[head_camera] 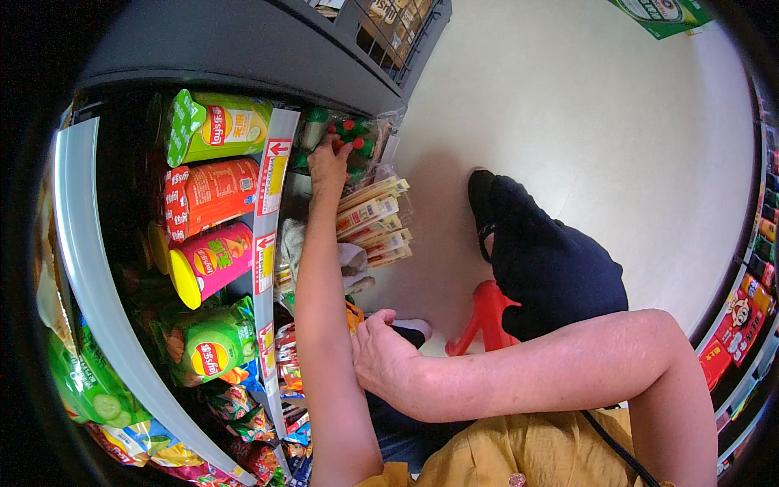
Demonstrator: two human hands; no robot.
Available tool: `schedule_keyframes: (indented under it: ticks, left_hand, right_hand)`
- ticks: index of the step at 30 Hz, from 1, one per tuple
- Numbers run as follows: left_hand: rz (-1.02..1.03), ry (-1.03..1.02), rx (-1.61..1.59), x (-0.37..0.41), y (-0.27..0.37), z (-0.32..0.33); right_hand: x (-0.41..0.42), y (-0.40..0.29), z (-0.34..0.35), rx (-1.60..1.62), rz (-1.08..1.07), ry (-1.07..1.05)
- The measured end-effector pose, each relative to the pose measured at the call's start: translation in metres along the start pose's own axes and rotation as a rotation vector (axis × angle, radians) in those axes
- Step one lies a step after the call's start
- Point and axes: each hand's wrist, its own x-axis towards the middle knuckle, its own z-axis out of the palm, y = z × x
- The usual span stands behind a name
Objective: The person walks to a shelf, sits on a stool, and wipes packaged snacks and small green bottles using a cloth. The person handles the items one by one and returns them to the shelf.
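My left hand [330, 165] reaches into the low shelf space, with thumb and fingers around the red cap of a small green bottle [338, 145]. More red-capped green bottles [363, 147] stand beside it, partly behind clear plastic film. Just nearer to me are several flat cream-coloured packets [371, 219] in a bundle, bearing print. A pale grey cloth [353, 259] lies below them. My right hand [384, 353] is bent across my body and meets my left forearm; its fingertips are partly hidden there, so its grip cannot be told.
Lay's canisters in green [231, 125], red [213, 198] and pink [213, 262] lie tilted in view on the shelf above, behind a price-label strip [265, 268]. A red plastic stool [484, 319] stands by my leg. Another stocked shelf [739, 322] runs along the right.
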Motion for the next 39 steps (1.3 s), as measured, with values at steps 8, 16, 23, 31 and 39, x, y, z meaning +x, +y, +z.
schedule_keyframes:
  ticks: [8,16,23,31,39]
  left_hand:
    - [0.037,-0.079,0.025,-0.008,-0.032,-0.003]
    - [-0.094,-0.274,0.218,-0.021,-0.006,-0.013]
    - [-0.079,-0.196,0.047,-0.025,0.010,-0.006]
    - [0.183,0.234,-0.281,-0.079,0.009,-0.042]
    - [-0.319,0.531,-0.308,-0.219,-0.038,-0.051]
  right_hand:
    - [-0.001,-0.002,-0.004,-0.018,0.017,0.006]
    - [0.001,-0.004,-0.002,0.001,0.022,0.022]
    - [0.000,-0.003,0.003,-0.012,0.024,0.029]
    - [-0.003,0.005,0.004,-0.080,0.019,-0.004]
    - [0.008,0.015,0.016,-0.223,-0.112,0.189]
